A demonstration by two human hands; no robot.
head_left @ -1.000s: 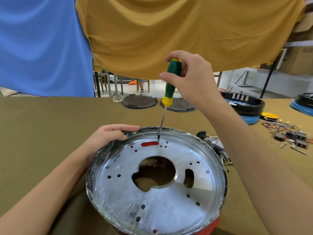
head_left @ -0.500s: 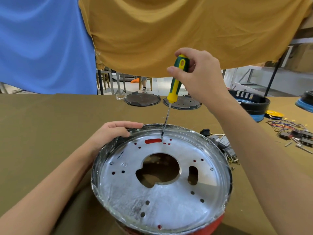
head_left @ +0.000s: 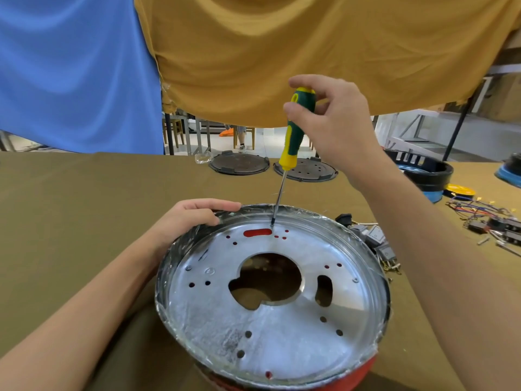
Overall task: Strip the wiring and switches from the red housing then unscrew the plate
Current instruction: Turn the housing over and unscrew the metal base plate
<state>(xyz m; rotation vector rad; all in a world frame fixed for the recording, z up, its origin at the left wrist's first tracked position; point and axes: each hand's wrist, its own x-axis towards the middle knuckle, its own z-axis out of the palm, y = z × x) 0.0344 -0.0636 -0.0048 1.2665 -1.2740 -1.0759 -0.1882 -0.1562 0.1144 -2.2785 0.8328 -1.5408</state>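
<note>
A round silver plate (head_left: 282,328) with a large centre hole and several small holes sits in the red housing (head_left: 363,371), whose red wall shows only at the near edge. My right hand (head_left: 332,122) grips the green and yellow screwdriver (head_left: 296,128) by its handle. The screwdriver stands almost upright with its tip on the far edge of the plate. My left hand (head_left: 189,218) holds the far left rim of the housing, fingers curled over it.
Loose grey switches (head_left: 375,235) lie just right of the housing. Coloured wires and connectors (head_left: 487,215) are farther right. Two dark round lids (head_left: 239,163) sit at the table's far edge, beside a black and blue housing (head_left: 425,173). Blue and mustard cloths hang behind.
The view has shifted slightly, so the housing sits more to the right. My right hand has turned a little on the screwdriver handle; the tip stays at the same spot on the plate.
</note>
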